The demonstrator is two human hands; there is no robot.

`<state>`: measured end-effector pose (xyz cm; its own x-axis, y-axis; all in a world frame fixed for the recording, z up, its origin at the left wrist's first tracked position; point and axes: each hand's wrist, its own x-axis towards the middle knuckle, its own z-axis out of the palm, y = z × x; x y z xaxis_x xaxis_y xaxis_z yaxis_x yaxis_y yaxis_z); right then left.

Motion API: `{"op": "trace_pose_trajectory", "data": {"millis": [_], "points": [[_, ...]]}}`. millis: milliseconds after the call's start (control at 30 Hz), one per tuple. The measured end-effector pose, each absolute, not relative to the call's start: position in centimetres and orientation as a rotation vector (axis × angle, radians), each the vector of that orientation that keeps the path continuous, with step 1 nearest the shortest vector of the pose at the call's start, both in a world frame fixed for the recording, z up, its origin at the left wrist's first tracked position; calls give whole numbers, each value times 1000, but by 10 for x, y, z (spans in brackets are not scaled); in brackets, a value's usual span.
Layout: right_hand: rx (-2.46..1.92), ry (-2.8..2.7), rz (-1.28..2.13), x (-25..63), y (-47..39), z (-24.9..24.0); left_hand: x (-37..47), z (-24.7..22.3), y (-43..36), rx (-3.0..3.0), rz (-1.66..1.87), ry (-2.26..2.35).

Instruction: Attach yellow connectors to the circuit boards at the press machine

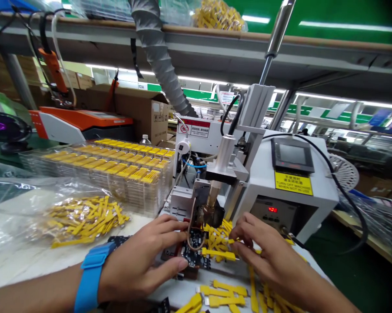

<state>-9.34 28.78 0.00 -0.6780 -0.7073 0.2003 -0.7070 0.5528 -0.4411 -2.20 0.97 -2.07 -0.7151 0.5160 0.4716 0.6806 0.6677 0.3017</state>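
My left hand (pixel 150 252), wearing a blue wrist strap (pixel 94 271), is open, its fingers spread beside a small black circuit board (pixel 192 257) on a fixture. Its fingertips reach the left edge of the fixture. One yellow flat cable (pixel 219 254) lies with its left end at the board, under the soldering machine's head (pixel 211 204). My right hand (pixel 264 248) has its fingers curled and pinched at a pile of yellow flat cables (pixel 217 234). What its fingertips hold, if anything, is hidden. More loose cables (pixel 224 295) lie in front.
A clear bag of yellow cables (pixel 88 217) lies at left, before stacked clear trays (pixel 131 191) holding more. The machine's control box (pixel 290 174) stands at right, with a lit red display. A grey duct (pixel 157 52) hangs from above. Cardboard boxes (pixel 140 108) stand behind.
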Motion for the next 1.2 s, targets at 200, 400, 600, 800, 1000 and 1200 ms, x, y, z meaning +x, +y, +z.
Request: {"op": "trace_pose_trajectory", "data": {"millis": [200,400,600,800,1000,1200], "points": [[-1323,2803,-1110,-88,275,-9,-22,-21,10,-924,-686,-2584],[-1621,2622,-1253,-91,263,-20,-21,-24,10,-929,-660,-2514],[-1671,2630,-1117,-92,264,-24,-21,-24,11,-927,-631,-2515],[-1708,2718,-1034,-92,268,-28,-21,-24,11,-899,-652,-2614],[-1720,2700,-1002,-93,266,-31,-21,-25,12,-907,-652,-2593],[-1700,2733,-937,-92,265,-31,-20,-23,13,-924,-644,-2553]]}}
